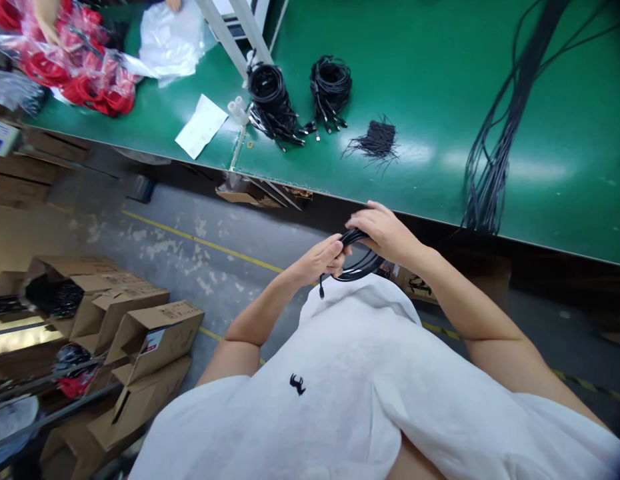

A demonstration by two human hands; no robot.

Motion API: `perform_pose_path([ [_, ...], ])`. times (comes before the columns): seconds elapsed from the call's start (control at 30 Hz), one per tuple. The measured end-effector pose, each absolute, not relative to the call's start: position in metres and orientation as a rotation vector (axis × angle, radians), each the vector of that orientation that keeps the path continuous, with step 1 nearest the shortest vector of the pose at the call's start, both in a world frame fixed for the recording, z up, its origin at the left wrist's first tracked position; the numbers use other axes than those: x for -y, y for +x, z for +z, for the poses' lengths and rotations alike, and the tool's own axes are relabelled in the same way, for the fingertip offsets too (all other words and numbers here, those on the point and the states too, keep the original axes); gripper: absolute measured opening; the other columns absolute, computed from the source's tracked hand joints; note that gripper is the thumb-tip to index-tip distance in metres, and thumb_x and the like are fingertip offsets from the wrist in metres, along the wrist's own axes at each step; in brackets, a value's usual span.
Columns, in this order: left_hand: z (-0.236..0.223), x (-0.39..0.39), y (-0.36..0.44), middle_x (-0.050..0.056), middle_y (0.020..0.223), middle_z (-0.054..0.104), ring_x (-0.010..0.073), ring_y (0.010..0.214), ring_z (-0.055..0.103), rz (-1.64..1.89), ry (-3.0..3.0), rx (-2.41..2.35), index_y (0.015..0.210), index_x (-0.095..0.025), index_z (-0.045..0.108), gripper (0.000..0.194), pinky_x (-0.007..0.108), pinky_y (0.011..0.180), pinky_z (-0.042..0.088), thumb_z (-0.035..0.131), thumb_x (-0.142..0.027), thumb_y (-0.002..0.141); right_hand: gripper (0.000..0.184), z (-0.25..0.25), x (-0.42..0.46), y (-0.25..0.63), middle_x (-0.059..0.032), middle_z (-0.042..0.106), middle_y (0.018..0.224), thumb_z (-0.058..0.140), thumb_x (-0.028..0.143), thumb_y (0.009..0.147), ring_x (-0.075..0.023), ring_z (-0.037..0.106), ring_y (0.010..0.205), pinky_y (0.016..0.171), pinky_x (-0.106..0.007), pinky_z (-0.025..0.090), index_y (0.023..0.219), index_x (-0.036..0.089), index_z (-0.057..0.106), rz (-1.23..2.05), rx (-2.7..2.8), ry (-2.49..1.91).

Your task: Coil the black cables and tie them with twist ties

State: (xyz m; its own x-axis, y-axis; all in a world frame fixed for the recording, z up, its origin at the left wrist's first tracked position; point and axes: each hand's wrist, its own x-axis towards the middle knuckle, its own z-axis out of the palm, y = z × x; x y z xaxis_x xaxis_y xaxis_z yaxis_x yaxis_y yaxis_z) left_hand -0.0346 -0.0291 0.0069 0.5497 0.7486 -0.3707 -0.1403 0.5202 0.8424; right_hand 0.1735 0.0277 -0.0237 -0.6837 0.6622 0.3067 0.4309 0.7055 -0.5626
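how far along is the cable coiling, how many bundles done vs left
Done: two coiled black cable bundles lie on the green bench. In hand: the left hand and right hand grip a black cable coil by the bench edge. Left: a thick run of loose black cables trails uncoiled, beside a pile of black ties.
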Motion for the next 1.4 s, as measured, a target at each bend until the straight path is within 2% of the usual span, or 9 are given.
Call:
perform_pose_path([
  [0.1,0.009,0.027,-0.048,-0.007,0.060,0.044,0.0054,0.050,0.040,0.551,0.816,-0.807,0.093,-0.013,0.059,0.048,0.024,0.061,0.048,0.062,-0.061,0.086,0.026,-0.023,-0.026,0.163,-0.0088,0.062,0.082,0.035,0.017,0.098,-0.0197,0.052,0.076,0.079,-0.034,0.041,0.096,0.015,0.061,0.375,2.671,-0.837],
  [0.2,0.005,0.020,-0.061,0.001,0.070,0.058,0.0104,0.062,0.055,0.420,0.725,-0.730,0.097,-0.011,0.063,0.044,0.029,0.069,0.051,0.070,-0.052,0.083,0.025,-0.023,-0.023,0.155,-0.0081,0.058,0.077,0.035,0.013,0.097,-0.0189,0.044,0.068,0.063,-0.031,0.029,0.093,0.014,0.060,0.200,2.785,-0.870],
  [0.37,-0.015,0.021,-0.063,-0.007,0.054,0.038,0.0036,0.042,0.030,0.384,0.499,-0.636,0.091,-0.007,0.065,0.042,0.020,0.044,0.030,0.070,-0.048,0.082,0.029,-0.035,-0.012,0.149,-0.0062,0.053,0.073,0.032,0.016,0.100,-0.0177,0.039,0.066,0.061,-0.032,0.023,0.090,0.015,0.059,0.068,2.692,-0.856],
  [0.57,-0.034,0.051,-0.056,-0.011,0.049,0.029,0.0016,0.038,0.019,0.370,0.405,-0.664,0.085,-0.010,0.061,0.051,0.018,0.040,0.017,0.073,-0.058,0.076,0.034,-0.067,0.015,0.139,-0.0045,0.052,0.069,0.032,0.019,0.102,-0.0165,0.042,0.065,0.061,-0.031,0.028,0.086,0.016,0.061,0.135,2.617,-0.827],
  [0.67,-0.038,0.051,-0.058,-0.014,0.047,0.022,0.0005,0.039,0.013,0.403,0.419,-0.813,0.076,-0.014,0.055,0.050,0.017,0.039,0.013,0.076,-0.059,0.073,0.025,-0.077,0.006,0.147,-0.0102,0.065,0.092,0.044,0.029,0.100,-0.0181,0.056,0.083,0.071,-0.030,0.041,0.104,0.015,0.064,0.472,2.617,-0.799],
  [0.77,-0.048,0.036,-0.065,-0.014,0.048,0.021,-0.0005,0.040,0.013,0.569,0.404,-1.045,0.071,-0.016,0.049,0.057,0.015,0.039,0.012,0.081,-0.063,0.063,0.039,-0.091,-0.040,0.179,-0.0119,0.063,0.124,0.058,0.040,0.093,-0.0209,0.059,0.110,0.090,-0.032,0.047,0.127,0.020,0.061,0.830,2.488,-1.046],
  [0.93,-0.067,0.025,-0.072,-0.014,0.049,0.028,-0.0008,0.039,0.018,0.754,0.270,-1.390,0.075,-0.016,0.050,0.062,0.014,0.039,0.016,0.082,-0.065,0.057,0.031,-0.140,-0.169,0.240,-0.0120,0.069,0.106,0.041,0.023,0.096,-0.0226,0.062,0.098,0.088,-0.035,0.048,0.105,0.016,0.070,0.776,2.218,-1.879],
  [1.13,-0.074,0.039,-0.054,-0.013,0.051,0.030,0.0006,0.038,0.020,0.723,0.118,-1.531,0.081,-0.015,0.053,0.048,0.015,0.040,0.018,0.065,-0.060,0.078,0.032,-0.201,-0.259,0.245,-0.0179,0.058,0.125,0.049,0.027,0.093,-0.0244,0.058,0.099,0.083,-0.034,0.046,0.118,0.014,0.065,0.674,2.242,-2.068],
  [1.4,-0.084,0.031,-0.003,-0.011,0.055,0.036,0.0019,0.040,0.022,0.827,0.028,-1.540,0.089,-0.013,0.055,0.040,0.018,0.043,0.017,0.057,-0.053,0.086,0.021,-0.201,-0.272,0.257,-0.0130,0.057,0.084,0.045,0.030,0.085,-0.0190,0.047,0.061,0.056,-0.034,0.034,0.076,0.021,0.061,0.681,2.420,-1.976],
])
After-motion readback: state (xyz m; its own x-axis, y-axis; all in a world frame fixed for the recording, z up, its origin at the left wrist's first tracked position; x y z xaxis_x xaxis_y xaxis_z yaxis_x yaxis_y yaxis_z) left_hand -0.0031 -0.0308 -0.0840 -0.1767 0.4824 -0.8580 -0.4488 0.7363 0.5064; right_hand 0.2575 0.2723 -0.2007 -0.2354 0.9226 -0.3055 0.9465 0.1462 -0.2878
